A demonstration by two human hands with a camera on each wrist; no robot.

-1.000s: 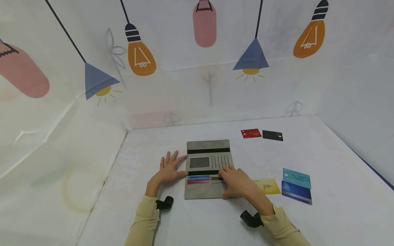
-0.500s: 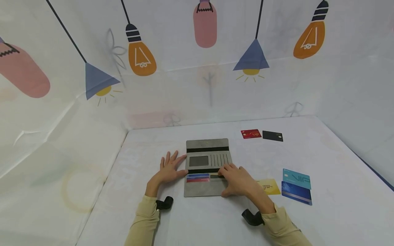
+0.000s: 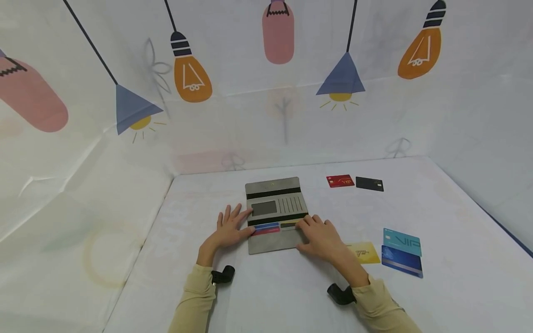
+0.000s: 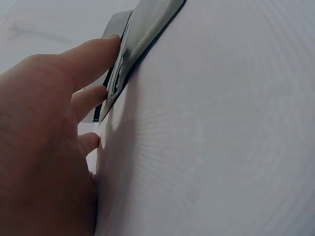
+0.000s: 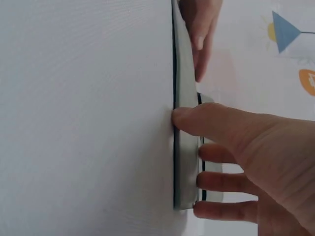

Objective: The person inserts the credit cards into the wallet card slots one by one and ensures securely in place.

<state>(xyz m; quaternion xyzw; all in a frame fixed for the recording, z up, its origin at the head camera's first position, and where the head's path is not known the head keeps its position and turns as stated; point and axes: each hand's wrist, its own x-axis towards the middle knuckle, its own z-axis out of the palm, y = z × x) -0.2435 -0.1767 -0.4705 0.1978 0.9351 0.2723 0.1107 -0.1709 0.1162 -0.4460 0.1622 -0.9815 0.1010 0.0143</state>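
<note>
Wallet [image 3: 275, 217] shifted away, yellow card [image 3: 364, 253] part-hidden

Between the near edge of the wallet [image 3: 276, 215] and the sleeves [image 3: 190, 303], a hand could come in over the table [image 3: 268, 296]. Another way ran from the red card [image 3: 340, 181] and black card [image 3: 369, 183] down to the yellow card [image 3: 365, 253] (partly hidden behind the right wrist). The left hand [image 3: 229, 230] blocked the wallet's left edge, the right hand [image 3: 320, 237] its right side. Behind, the wall [image 3: 258, 129] stopped any reach.
</note>
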